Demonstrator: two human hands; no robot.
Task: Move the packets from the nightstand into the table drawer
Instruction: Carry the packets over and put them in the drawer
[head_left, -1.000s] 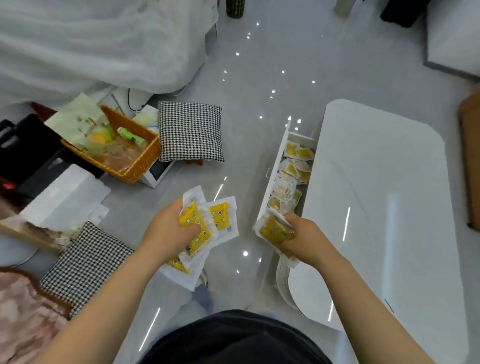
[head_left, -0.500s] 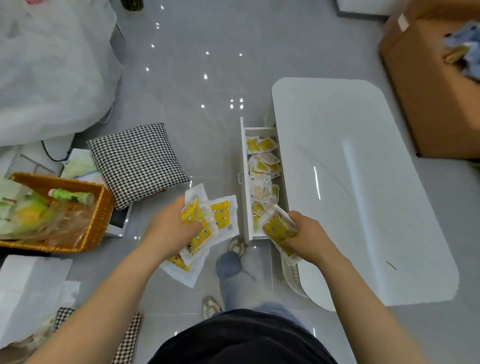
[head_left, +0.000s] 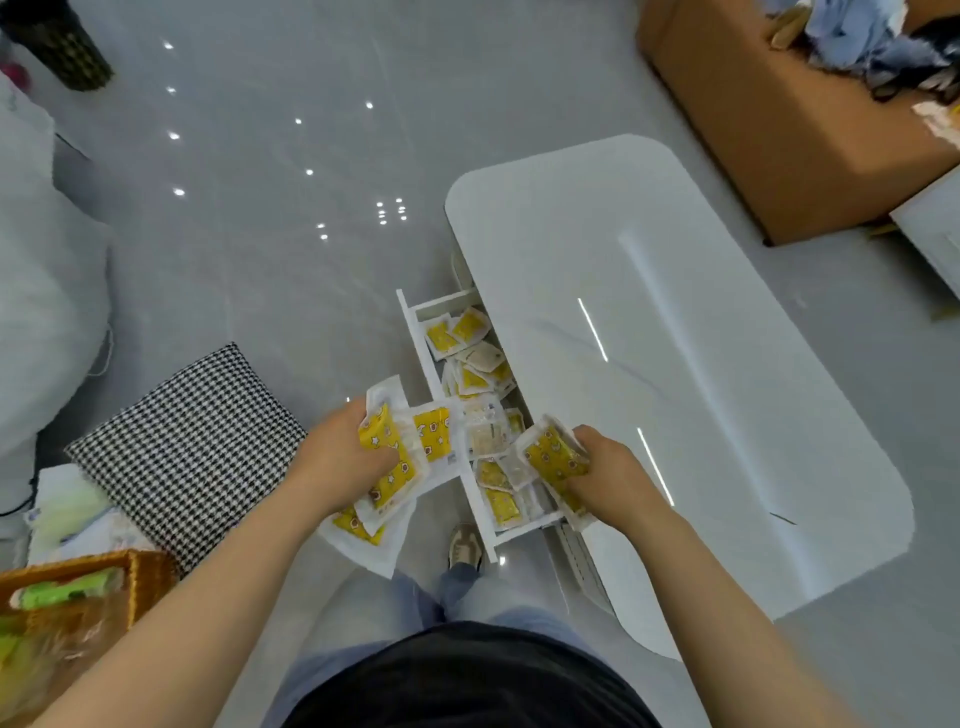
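1. Right hand (head_left: 605, 475) grips one yellow packet (head_left: 553, 457) over the near end of the open drawer (head_left: 431, 364), probably to drop it in.
2. Left hand (head_left: 340, 460) clamps a fanned stack of packets (head_left: 397, 460) just beside the drawer, as reserve.
3. Held packet tilted, long axis diagonal, pointing toward the drawer.

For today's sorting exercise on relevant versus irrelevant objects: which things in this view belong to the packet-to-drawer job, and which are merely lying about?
Belong to the job:
left hand with its fan of packets
right hand holding a packet
open table drawer, packets already inside

Just lying about:
checked cushion
wicker basket
cardboard box
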